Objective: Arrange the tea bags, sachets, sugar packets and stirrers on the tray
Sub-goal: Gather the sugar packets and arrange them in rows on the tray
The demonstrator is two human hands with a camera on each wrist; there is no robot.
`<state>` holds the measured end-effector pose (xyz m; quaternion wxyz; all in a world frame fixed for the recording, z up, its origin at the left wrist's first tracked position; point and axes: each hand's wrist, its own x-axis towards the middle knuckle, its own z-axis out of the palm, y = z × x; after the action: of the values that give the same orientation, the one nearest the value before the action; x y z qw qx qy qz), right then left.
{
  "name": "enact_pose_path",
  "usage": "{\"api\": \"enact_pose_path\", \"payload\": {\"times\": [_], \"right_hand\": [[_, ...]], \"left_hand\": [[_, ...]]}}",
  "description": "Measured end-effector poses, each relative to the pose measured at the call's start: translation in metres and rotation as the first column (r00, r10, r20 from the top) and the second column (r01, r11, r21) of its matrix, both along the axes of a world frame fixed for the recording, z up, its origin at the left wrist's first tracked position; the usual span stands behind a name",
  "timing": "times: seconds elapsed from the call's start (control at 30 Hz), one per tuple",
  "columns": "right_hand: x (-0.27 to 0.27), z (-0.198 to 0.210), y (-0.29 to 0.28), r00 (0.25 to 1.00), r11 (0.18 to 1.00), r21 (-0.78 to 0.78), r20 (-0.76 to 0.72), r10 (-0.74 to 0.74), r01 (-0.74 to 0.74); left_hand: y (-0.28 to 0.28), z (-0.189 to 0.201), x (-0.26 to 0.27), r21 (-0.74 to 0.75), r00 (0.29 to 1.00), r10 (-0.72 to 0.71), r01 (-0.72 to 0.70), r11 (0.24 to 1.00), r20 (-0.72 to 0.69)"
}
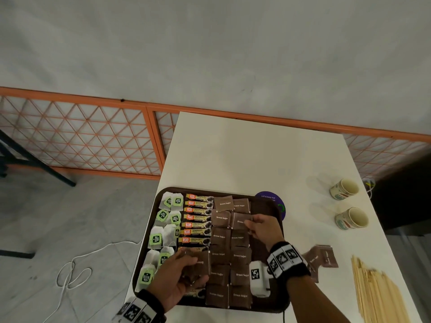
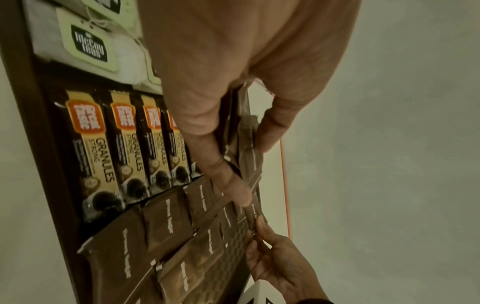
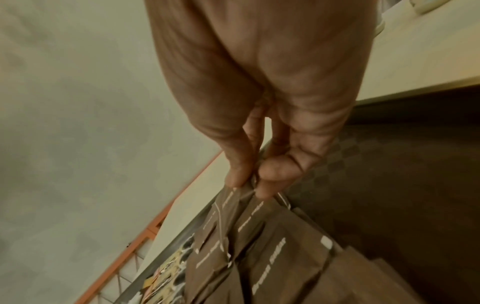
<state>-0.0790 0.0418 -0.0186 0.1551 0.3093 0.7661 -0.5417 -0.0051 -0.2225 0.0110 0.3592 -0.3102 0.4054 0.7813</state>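
1. Head view: your right hand [image 1: 263, 228] has its grip pinching one flat brown paper sugar packet [image 1: 240, 221] by its right edge, low over the right sugar column on the dark brown plastic tray [image 1: 278, 307].
2. Your left hand [image 1: 179, 278] has its grip curled around a small stack of brown sugar packets [image 1: 201, 263], held above the tray's near-left part.
3. Handling, judged: packets look light, thin and bendy, with loose contents; pinch a sealed edge, not the middle.
4. Already on the tray: white tea bags with green tags [image 1: 161, 238] at left, gold-and-black coffee sachets [image 1: 197, 216] next.
5. Off the tray on the white tabletop [image 1: 245, 155]: more brown packets [image 1: 323, 257], pale wooden stirrers [image 1: 380, 294], two printed paper cups [image 1: 348, 202].
6. Room: grey wall, orange lattice railing [image 1: 77, 134], white cable [image 1: 77, 269] on the floor.
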Motion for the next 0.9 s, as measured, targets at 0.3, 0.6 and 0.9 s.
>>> {"api": "enact_pose_path", "payload": {"times": [0.3, 0.6, 0.9], "right_hand": [[0.017, 0.019, -0.009, 0.997, 0.936, 0.352, -0.079, 0.023, 0.007], [0.088, 0.051, -0.06, 0.889, 0.885, -0.094, -0.108, 0.446, -0.455], [0.048, -0.006, -0.063, 0.996, 0.994, -0.105, 0.086, -0.015, 0.024]], "left_hand": [[-0.008, 0.008, -0.005, 0.003, 0.998, -0.051, 0.051, 0.999, -0.037], [0.016, 0.015, 0.0, -0.232, 0.942, -0.296, 0.257, 0.938, -0.156], [-0.002, 0.001, -0.003, -0.265, 0.991, -0.128, 0.111, 0.958, -0.048]]}}
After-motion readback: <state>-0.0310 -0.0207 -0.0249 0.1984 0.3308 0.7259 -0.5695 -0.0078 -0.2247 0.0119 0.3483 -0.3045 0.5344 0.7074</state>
